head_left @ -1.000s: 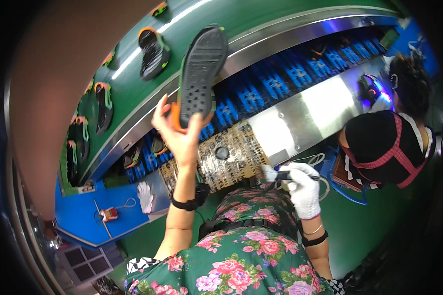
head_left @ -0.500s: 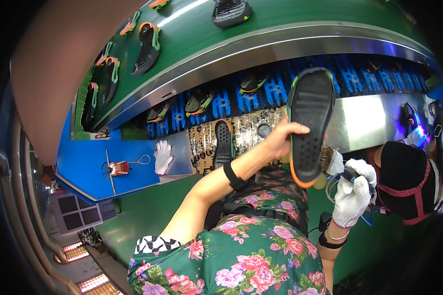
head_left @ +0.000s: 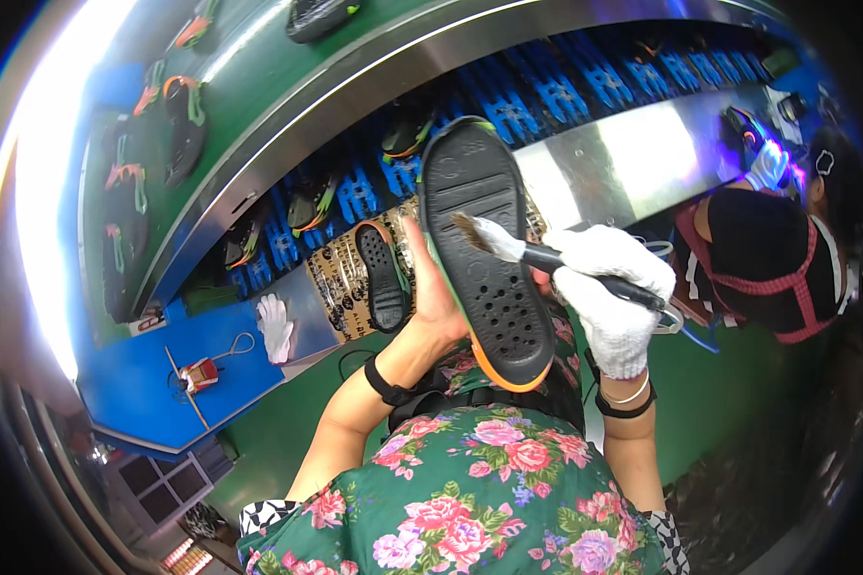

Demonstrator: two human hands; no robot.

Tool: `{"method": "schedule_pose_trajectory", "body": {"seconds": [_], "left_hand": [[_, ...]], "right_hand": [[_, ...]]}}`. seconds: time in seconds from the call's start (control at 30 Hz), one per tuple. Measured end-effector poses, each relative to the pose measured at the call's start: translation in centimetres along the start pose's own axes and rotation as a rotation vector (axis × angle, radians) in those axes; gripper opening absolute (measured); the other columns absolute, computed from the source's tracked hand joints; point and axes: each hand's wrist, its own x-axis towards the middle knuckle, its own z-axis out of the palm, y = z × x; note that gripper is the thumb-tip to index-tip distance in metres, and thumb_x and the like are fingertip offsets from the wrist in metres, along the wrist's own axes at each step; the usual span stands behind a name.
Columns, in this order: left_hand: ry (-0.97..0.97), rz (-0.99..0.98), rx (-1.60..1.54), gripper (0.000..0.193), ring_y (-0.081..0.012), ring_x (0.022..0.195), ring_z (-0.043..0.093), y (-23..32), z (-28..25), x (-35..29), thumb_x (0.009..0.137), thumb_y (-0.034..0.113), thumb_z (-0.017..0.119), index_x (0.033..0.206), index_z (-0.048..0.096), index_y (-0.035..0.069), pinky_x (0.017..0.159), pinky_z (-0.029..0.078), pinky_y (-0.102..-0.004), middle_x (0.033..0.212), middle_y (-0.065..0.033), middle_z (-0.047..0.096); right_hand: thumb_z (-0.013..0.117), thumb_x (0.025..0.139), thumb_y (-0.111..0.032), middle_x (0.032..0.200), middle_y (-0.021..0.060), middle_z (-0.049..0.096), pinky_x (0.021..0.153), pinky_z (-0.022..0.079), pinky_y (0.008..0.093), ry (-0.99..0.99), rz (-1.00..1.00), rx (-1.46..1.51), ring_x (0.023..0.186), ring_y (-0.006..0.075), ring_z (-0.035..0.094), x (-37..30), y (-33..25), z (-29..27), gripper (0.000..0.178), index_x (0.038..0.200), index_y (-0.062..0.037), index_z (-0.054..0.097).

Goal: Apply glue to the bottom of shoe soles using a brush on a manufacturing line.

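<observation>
left hand [head_left: 438,305]: bare, gripping black rubber shoe sole with orange edge [head_left: 489,254] | right hand [head_left: 612,287]: white-gloved, clenched on dark-handled brush [head_left: 547,257], bristles touching sole

Soles in hand: one black sole [head_left: 494,254], orange rim.
Brushes: one brush [head_left: 547,257].
Soles on the patterned mat: one second sole [head_left: 385,278].
Loose white gloves: one glove [head_left: 276,326] on the blue bench.
Co-workers: one person [head_left: 767,254].
</observation>
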Motion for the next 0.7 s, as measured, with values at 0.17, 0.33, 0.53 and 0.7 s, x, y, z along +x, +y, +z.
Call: {"method": "schedule_pose_trajectory", "body": {"seconds": [0.17, 0.33, 0.53, 0.7], "left_hand": [[0.055, 0.126, 0.174, 0.114, -0.0369, 0.095, 0.068, -0.4, -1.2, -0.2, 0.078, 0.097, 0.019, 0.133, 0.054, 0.003, 0.092, 0.054, -0.05, 0.111, -0.024, 0.067], [0.275, 0.314, 0.643, 0.091, -0.0269, 0.13, 0.053, -0.8, -2.8, -0.7, 0.091, 0.084, 0.029, 0.149, 0.047, 0.017, 0.113, 0.04, -0.0452, 0.146, -0.0064, 0.054], [0.307, 0.34, 0.856, 0.096, -0.0264, 0.126, 0.056, -1.3, -4.1, -0.1, 0.09, 0.086, 0.023, 0.146, 0.048, 0.012, 0.112, 0.041, -0.0451, 0.14, -0.0091, 0.056], [-0.143, 0.136, 0.318, 0.107, -0.0254, 0.118, 0.061, 0.0, -7.2, 0.3, 0.082, 0.095, 0.021, 0.139, 0.053, 0.01, 0.105, 0.047, -0.0432, 0.13, -0.0096, 0.062]], "right_hand": [[0.074, 0.077, 0.006, 0.09, 0.0147, 0.073, 0.074, 0.056, 0.0358, -0.101, -0.257, -0.292, 0.081, 0.0236, 0.07, 0.5, 0.1, 0.0, 0.015, 0.091, 0.0012, 0.072], [0.074, 0.081, 0.0, 0.108, 0.0137, 0.073, 0.083, 0.054, 0.0355, -0.164, -0.372, -0.58, 0.094, 0.0246, 0.07, 0.6, 0.0, 0.6, 0.027, 0.107, -0.0019, 0.072], [0.068, 0.089, -0.009, 0.132, 0.0112, 0.066, 0.099, 0.048, 0.0382, -0.246, -0.415, -0.781, 0.115, 0.0258, 0.063, 0.3, 1.3, 1.3, 0.04, 0.128, -0.0056, 0.066], [0.068, 0.087, -0.011, 0.126, 0.0114, 0.069, 0.097, 0.049, 0.0403, -0.243, -0.313, -0.535, 0.113, 0.0284, 0.064, -1.3, 1.0, 1.6, 0.041, 0.127, -0.0056, 0.068]]}}
